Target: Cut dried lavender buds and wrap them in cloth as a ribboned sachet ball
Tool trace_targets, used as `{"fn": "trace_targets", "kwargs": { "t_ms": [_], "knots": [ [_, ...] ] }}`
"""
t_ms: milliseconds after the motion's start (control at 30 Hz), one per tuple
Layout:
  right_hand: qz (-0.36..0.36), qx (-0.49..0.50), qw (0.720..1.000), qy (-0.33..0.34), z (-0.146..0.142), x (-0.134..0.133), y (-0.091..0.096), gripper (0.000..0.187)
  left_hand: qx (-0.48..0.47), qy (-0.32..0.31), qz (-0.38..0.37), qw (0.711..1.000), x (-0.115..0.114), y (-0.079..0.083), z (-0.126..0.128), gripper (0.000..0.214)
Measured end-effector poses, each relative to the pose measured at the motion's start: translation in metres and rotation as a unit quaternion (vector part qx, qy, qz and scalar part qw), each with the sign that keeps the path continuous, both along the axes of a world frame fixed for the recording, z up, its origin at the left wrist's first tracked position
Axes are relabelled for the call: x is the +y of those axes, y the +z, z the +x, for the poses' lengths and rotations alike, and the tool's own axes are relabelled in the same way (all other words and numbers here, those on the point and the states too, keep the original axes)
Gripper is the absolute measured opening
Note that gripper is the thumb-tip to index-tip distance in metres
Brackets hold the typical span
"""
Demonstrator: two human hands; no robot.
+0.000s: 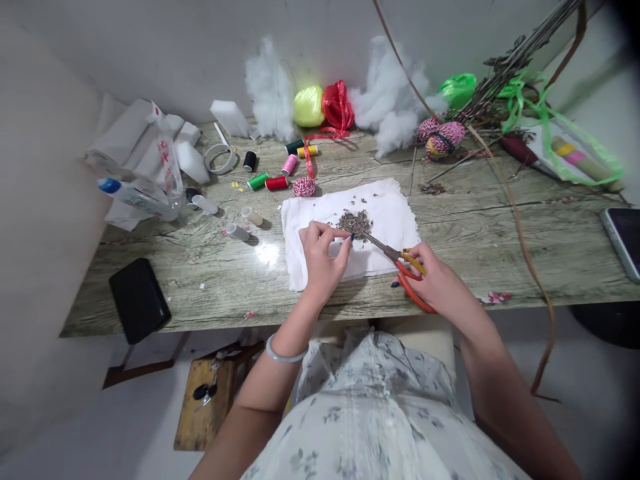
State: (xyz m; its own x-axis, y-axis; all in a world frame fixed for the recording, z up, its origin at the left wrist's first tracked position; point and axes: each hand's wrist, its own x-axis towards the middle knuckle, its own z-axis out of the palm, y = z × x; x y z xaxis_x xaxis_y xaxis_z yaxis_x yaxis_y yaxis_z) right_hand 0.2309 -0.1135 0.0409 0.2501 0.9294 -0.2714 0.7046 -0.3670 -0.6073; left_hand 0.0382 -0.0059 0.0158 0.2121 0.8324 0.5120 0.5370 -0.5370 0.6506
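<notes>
- Wood-grain tabletop (465, 253) against a pale wall (200, 60). White cloth (395, 203) lies under the left fingers; its near right edge sits beside the right ones.

- What's on the cloth?

- Pile of brown dried bits (356, 221), just beyond the left fingertips. Loose flecks scatter past it.

- Left hand state?

- Left hand (325, 257): thumb and forefinger tips drawn together at the pile's near side. Can't tell if a scrap is pinched between them. Pale bangle (286, 358) round that wrist.

- Right?

- Right hand (433, 275): grasping the scissors (387, 249) by yellow and orange handles. Blades run from the right fingers toward the left fingertips, ends at the pile. Can't tell how far the blades are parted.

- Left of the left fingers?

- Small pale cylinders (237, 232) near. Farther out: blue-capped bottle (145, 200), roll of tape (220, 160), black case (140, 300).

- Beyond the left fingers?

- Red-and-white string ball (304, 187) just past the cloth, then thread spools (277, 183). Farther still: white fluff (270, 97), yellow bundle (309, 107), red ribbon (338, 107).

- Beyond the right fingers?

- Pink string balls (446, 136), dried stems (500, 77), green ribbon (457, 88). Phone (625, 239) well off to their right.
</notes>
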Motion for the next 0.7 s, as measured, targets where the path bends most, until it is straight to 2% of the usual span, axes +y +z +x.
{"fn": "trace_targets", "kwargs": {
  "t_ms": [233, 367, 533, 700],
  "knots": [
    [0.007, -0.039, 0.999, 0.012, -0.001, 0.000, 0.001, 0.026, 0.009, -0.001, 0.003, 1.000, 0.001, 0.000, 0.000, 0.003],
    [0.006, -0.056, 0.998, -0.010, 0.002, -0.001, -0.003, 0.028, 0.023, 0.017, -0.004, 1.000, 0.002, -0.001, 0.000, 0.001],
    [-0.003, -0.025, 1.000, 0.006, 0.003, -0.002, -0.007, 0.039, 0.013, 0.024, -0.006, 1.000, 0.002, -0.001, -0.001, 0.001],
    [0.010, -0.005, 1.000, 0.006, 0.000, -0.001, -0.008, 0.037, 0.027, 0.016, 0.000, 1.000, 0.001, -0.001, 0.001, 0.003]
  ]
}}
